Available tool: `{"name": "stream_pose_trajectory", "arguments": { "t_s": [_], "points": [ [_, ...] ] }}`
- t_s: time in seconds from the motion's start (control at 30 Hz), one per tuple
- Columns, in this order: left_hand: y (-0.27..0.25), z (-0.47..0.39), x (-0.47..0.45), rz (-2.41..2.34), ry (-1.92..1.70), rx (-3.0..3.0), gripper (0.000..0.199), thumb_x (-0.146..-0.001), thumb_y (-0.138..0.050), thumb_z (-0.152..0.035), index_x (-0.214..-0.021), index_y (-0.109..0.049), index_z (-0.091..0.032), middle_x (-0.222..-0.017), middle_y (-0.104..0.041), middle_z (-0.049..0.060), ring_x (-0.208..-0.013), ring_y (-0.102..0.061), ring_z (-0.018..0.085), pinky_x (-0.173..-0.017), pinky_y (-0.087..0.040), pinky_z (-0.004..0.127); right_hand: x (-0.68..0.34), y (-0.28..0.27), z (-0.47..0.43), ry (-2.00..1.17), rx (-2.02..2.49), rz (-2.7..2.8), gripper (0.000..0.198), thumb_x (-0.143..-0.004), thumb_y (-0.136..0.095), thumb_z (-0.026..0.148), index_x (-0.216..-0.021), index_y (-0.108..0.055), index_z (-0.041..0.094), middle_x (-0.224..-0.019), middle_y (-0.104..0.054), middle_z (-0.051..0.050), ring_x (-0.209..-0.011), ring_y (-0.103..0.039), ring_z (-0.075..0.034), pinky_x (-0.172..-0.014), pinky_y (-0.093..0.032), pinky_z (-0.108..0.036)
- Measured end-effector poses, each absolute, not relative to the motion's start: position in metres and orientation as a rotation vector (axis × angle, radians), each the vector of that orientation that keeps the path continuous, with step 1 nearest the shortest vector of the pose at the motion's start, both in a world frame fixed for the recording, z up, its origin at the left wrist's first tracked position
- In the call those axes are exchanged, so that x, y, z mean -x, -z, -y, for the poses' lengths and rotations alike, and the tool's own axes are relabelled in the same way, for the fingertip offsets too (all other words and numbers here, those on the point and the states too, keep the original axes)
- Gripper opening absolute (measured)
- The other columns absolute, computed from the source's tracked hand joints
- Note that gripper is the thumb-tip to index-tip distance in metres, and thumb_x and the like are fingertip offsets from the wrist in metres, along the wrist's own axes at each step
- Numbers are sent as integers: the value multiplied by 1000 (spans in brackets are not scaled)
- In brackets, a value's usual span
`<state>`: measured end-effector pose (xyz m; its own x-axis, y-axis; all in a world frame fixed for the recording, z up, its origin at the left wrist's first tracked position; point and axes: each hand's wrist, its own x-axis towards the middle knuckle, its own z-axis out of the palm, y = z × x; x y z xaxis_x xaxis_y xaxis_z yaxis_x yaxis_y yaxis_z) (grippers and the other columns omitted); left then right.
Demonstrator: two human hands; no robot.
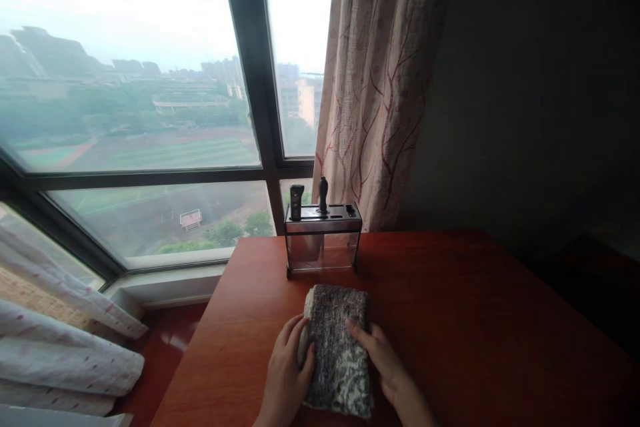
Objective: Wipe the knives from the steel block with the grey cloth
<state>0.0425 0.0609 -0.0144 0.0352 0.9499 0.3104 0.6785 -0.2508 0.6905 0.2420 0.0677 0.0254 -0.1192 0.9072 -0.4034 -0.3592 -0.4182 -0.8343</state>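
Note:
A folded grey and white towel [336, 347] lies on the wooden table, with a pale patterned area at its near end. My left hand [293, 357] holds its left edge, fingers along the side and thumb close to the top layer. On the opposite edge, my right hand [375, 350] has its thumb on top, while its other fingers are mostly hidden at or under the cloth. Just beyond the towel stands a clear-sided knife block [325, 250] with a dark metal top. Two dark handles stick up from it, a flat one [297, 202] and a rounded one [323, 195].
The reddish-brown table [450, 320] runs toward a dark wall at the right. A large window [150, 107] with dark frames is ahead and left. One curtain [380, 93] hangs behind the knife block; another curtain [60, 347] is at lower left.

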Motion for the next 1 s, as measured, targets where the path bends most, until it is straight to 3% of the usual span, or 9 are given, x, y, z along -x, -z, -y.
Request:
{"name": "stream_pose_trajectory", "arguments": {
  "t_s": [0.17, 0.33, 0.47, 0.67, 0.87, 1.0],
  "points": [
    [9, -61, -43, -1615, -1085, -1904, 36, -83, -54, -27, -118, -62, -21, -125, -60, 13, -114, -58, 28, -98, -48, 45, -242, -26, -71, -1578, 1265, 801, 47, -68, -77, 44, -103, -68, 14, -104, -72, -11, -100, -64, -31, -84, -48, -38],
    [5, -64, -39, -1472, -1197, -1754, 31, -80, -61, -28, -110, -67, -23, -119, -64, 12, -110, -61, 28, -95, -50, 42, -253, -18, -71, -1760, 1106, 593, 42, -73, -74, 38, -105, -66, 13, -96, -74, -10, -93, -67, -30, -85, -48, -40],
    [-7, -83, -25, -1342, -1215, -1509, 24, -82, -61, -34, -101, -69, -21, -99, -73, 10, -85, -69, 25, -74, -56, 35, -263, -5, -75, -1990, 881, 324, 40, -79, -66, 40, -107, -66, 11, -96, -74, -13, -95, -67, -29, -88, -47, -42],
    [-86, -155, -9, -1398, -1503, -1504, 32, -83, -61, -38, -109, -63, -21, -110, -69, 10, -101, -64, 25, -88, -51, 38, -267, 6, -76, -2051, 764, 257, 37, -81, -64, 36, -110, -65, 12, -99, -74, -13, -100, -66, -30, -92, -45, -44],
    [-165, -236, -24, -1211, -1583, -1661, 59, -76, -69, -38, -127, -47, -22, -121, -61, 13, -113, -58, 25, -95, -46, 42, -269, 10, -69, -1970, 742, 332, 37, -80, -67, 33, -110, -65, 11, -100, -73, -13, -101, -65, -30, -92, -44, -44],
    [-187, -260, -34, -1091, -1373, -1606, 55, -73, -71, -41, -120, -52, -20, -102, -69, 9, -97, -65, 25, -84, -49, 40, -270, 15, -68, -1945, 715, 365, 38, -77, -70, 29, -111, -65, 11, -102, -73, -13, -101, -65, -30, -92, -43, -44]
  ]
}}
